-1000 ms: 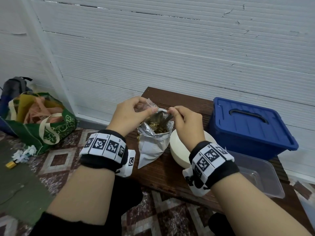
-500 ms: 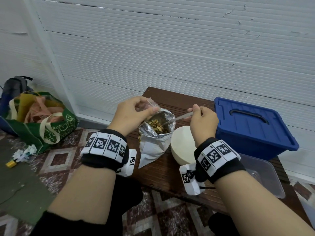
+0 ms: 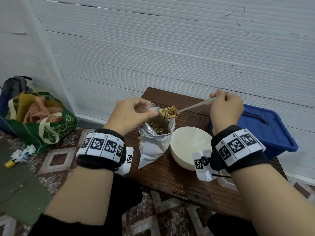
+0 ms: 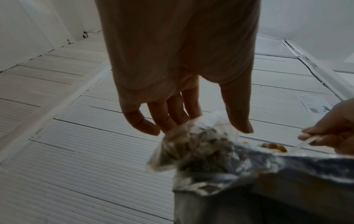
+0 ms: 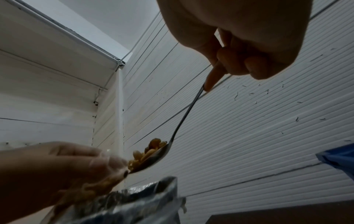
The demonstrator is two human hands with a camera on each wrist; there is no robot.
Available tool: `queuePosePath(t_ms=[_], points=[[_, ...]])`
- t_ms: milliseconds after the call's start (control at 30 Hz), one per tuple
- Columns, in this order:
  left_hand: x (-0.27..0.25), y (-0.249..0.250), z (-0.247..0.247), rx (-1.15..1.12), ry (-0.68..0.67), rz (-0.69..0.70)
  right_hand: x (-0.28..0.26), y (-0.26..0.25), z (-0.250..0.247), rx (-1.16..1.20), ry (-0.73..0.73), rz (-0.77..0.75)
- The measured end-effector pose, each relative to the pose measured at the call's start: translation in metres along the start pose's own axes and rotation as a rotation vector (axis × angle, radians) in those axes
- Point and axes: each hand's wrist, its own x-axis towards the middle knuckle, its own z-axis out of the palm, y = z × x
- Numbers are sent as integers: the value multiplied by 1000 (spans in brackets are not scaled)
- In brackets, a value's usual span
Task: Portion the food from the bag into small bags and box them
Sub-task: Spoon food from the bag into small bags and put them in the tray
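A silver foil food bag stands open on the wooden table, with nuts inside. My left hand pinches a small clear plastic bag at its mouth, just above the foil bag. The small bag shows partly filled in the left wrist view. My right hand grips a metal spoon by the handle. Its bowl, heaped with nuts, sits at the small bag's mouth. From the right wrist the spoon touches the bag beside my left fingers.
A white bowl sits right of the foil bag. A blue lidded box stands at the table's right end, a clear plastic container in front of it. A green tote bag lies on the tiled floor at left.
My right hand lifted the spoon out of the foil bag, loaded with nuts, and brought it up to the small bag's mouth. The left hand stayed holding the small bag.
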Motion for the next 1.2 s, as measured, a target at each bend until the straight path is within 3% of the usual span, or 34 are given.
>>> queuePosePath(t_ms=[333,733,1200], points=[[1,1,6,192,-145,-9,-3,-8,19,-36,-128,-24],[3,2,11,187,-138,-22,-5,-8,29,-23,-205,12],[2,0,11,106,-61,-36,-11,-16,25,92,-162,-260]])
